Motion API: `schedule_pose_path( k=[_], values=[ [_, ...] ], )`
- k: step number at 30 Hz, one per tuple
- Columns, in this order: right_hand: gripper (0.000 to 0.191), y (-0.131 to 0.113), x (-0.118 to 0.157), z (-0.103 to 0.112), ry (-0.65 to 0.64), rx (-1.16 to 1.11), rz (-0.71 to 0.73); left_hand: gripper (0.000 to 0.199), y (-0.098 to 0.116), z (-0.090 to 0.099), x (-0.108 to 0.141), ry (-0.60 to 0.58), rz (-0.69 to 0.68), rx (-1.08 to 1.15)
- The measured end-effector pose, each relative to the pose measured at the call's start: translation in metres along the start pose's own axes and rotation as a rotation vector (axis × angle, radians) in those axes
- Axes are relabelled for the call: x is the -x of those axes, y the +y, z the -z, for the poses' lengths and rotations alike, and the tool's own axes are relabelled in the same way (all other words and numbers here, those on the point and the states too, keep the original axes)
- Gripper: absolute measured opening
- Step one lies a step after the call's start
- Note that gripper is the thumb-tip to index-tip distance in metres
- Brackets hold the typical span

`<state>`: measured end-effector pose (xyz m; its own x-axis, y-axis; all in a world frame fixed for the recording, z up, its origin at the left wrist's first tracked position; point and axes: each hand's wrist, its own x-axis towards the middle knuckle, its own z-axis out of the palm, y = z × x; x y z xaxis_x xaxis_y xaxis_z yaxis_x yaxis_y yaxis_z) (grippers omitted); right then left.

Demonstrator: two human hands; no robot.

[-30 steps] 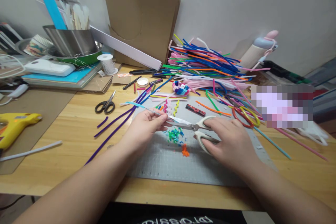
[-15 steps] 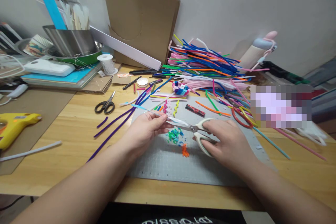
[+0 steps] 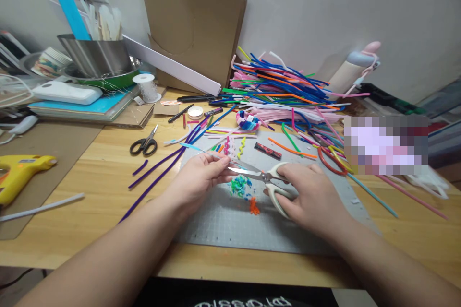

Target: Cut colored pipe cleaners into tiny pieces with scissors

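Observation:
My right hand (image 3: 306,194) is closed round the pale handles of a pair of scissors (image 3: 265,177), fingers in the loops. The blades are a little apart and point left, reaching the fingertips of my left hand (image 3: 207,172). That hand pinches a thin light-blue pipe cleaner (image 3: 188,147), whose end sticks out to the upper left; the rest is hidden by the fingers. Beneath the blades lie green and blue fuzzy clippings (image 3: 240,185) and a small orange heap (image 3: 254,206) on the grey cutting mat (image 3: 230,230).
Black scissors (image 3: 144,144) and purple pipe cleaners (image 3: 154,172) lie to the left. A yellow glue gun (image 3: 25,172) rests farther left. A marker (image 3: 268,151) lies on the mat. Behind are a large pile of pipe cleaners (image 3: 284,81) and leaning cardboard (image 3: 190,33).
The scissor blades have spread a little wider, and the lower handle has shifted slightly with my right hand's fingers. My left hand stays in place with its pinch.

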<state>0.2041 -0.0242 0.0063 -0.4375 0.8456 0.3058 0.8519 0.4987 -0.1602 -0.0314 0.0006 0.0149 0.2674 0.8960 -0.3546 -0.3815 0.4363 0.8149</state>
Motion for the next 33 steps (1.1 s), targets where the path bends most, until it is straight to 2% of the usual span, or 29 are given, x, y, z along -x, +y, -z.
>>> schedule_pose_path(
  k=[6, 23, 33],
  values=[
    [0.013, -0.0003, 0.0002, 0.001, 0.009, -0.028, 0.005, 0.01, 0.0001, -0.0001, -0.0003, -0.02, -0.011, 0.013],
    [0.009, 0.0017, -0.0004, 0.0025, 0.019, -0.033, 0.031, 0.011, -0.0002, -0.0003, 0.0, 0.02, -0.009, -0.011],
    [0.014, 0.0018, 0.0006, 0.0025, 0.018, -0.02, 0.026, 0.012, -0.002, 0.0024, -0.003, 0.017, -0.013, -0.047]
  ],
)
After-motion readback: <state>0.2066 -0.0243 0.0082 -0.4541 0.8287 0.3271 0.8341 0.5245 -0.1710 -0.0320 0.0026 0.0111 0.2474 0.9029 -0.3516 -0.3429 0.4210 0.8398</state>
